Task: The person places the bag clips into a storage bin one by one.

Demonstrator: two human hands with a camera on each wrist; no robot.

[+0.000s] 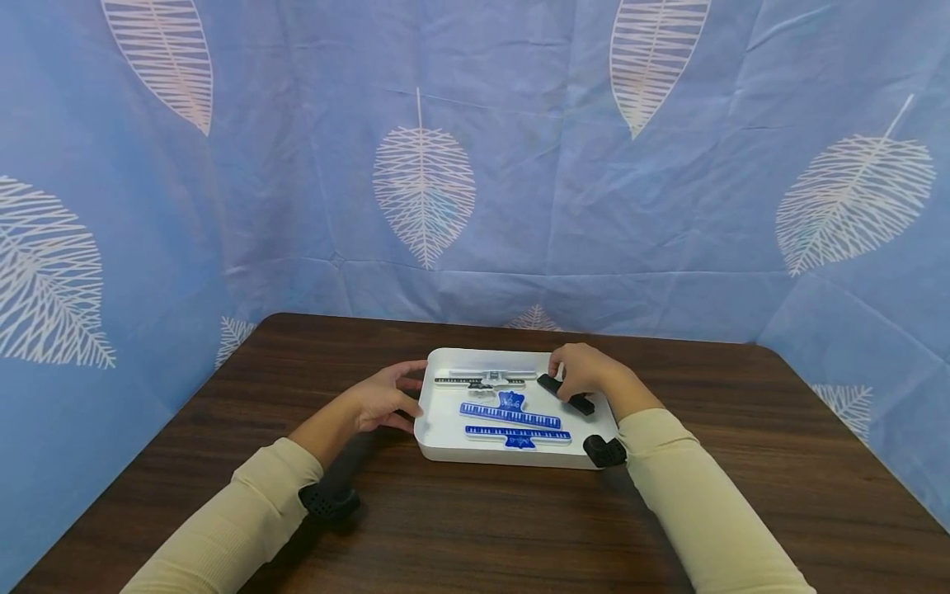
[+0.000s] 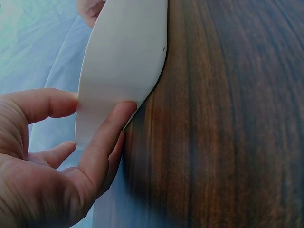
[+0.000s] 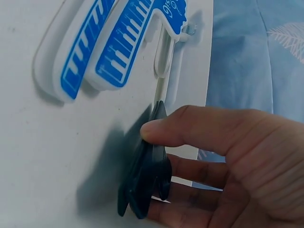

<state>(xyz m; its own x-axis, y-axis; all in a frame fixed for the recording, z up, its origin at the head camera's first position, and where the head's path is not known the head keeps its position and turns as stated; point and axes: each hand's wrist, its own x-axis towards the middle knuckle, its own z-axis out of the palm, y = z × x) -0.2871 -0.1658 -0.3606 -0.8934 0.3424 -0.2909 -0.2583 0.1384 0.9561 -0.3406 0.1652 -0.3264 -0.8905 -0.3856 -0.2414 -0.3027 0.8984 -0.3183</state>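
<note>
My left hand [image 1: 380,402] reaches the left end of a white tray [image 1: 475,454]. In the left wrist view, its spread fingers [image 2: 97,152] touch the outer wall and rim. At the tray's right side, my right hand [image 1: 586,369] pinches a long black clip [image 3: 145,175] between thumb and fingers, as the right wrist view shows. The clip is tilted, close over the tray floor, casting a shadow. Left of it lie two blue-and-white piano-key clips, one nearer [image 1: 518,435] and one behind [image 1: 510,415]. Further back lies a black-and-white piano-key clip [image 1: 478,382], beside a clear one [image 1: 493,374].
The tray sits on a dark wood table [image 1: 445,528], near its far edge. A blue curtain [image 1: 505,206] with white leaf prints hangs behind and at both sides. Each wrist bears a black device, one on the left [image 1: 329,502] and another on the right [image 1: 604,451].
</note>
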